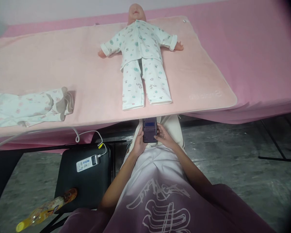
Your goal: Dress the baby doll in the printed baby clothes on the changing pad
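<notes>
Printed shirt (pixel 167 194): nearest the camera. Left hand (pixel 138 145) and right hand (pixel 165 138): fingers hold opposite edges of the phone (pixel 149 132), presumably keeping its screen readable. Beyond the phone, the clothed doll (pixel 141 42) lies face-up, arms spread, likely for frontal access. Left of the phone, a chair (pixel 87 186) supports the cabled power bank (pixel 87 163), apparently within reach.

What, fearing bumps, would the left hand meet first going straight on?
Beyond the phone it holds, the left hand probably meets the near edge of the pink mat, or passes beneath; depth is unclear.
</notes>
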A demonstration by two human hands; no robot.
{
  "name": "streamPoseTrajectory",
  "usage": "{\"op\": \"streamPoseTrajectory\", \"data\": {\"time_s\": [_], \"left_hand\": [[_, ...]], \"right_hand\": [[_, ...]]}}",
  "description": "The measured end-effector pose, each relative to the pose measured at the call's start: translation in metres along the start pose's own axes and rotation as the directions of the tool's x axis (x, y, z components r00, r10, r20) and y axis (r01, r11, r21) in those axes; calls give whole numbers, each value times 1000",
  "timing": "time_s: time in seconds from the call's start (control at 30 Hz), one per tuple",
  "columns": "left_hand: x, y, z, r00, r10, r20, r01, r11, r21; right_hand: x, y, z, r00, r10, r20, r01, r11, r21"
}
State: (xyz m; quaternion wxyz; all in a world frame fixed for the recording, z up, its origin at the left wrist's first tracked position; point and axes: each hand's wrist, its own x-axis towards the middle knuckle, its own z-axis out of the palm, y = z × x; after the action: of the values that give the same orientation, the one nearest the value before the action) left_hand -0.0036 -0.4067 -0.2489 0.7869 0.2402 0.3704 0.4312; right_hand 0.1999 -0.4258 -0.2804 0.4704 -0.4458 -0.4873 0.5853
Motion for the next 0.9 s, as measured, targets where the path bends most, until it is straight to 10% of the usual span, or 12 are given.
{"op": "streamPoseTrajectory", "data": {"time_s": [0.9], "left_hand": [[0,-2,-1,999,-14,-43,12,999,-38]], "right_hand": [[1,-8,15,997,-7,-83,8,1000,5]]}}
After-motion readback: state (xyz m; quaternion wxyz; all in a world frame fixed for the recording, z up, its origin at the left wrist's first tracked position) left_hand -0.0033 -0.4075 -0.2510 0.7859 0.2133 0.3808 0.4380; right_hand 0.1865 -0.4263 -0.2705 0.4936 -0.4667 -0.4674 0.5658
